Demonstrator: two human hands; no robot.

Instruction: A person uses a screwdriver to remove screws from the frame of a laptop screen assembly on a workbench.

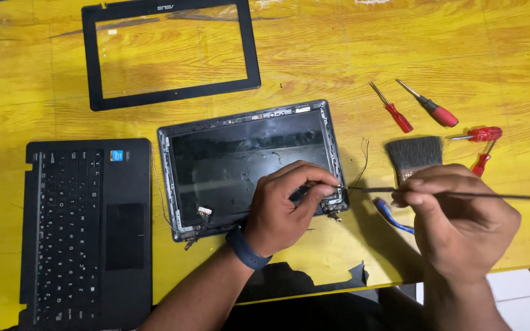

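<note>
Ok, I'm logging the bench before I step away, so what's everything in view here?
Table: one, yellow, worn, under everything.
Screen bezel: one, black, empty frame, top left.
Keyboard base: one, black, far left.
Screen panel in lid: one, dark in a grey shell, centre.
Screwdrivers: four, red handles, upper right; long ones and, short ones and.
Brush: one, dark bristles, right of the lid.
Blue-handled tool: one, mostly hidden under the right hand.
Thin rod: one, dark, running right from the lid.
Left hand: fingers at the lid's lower right corner; dark wristband.
Right hand: pinching the rod.
</note>
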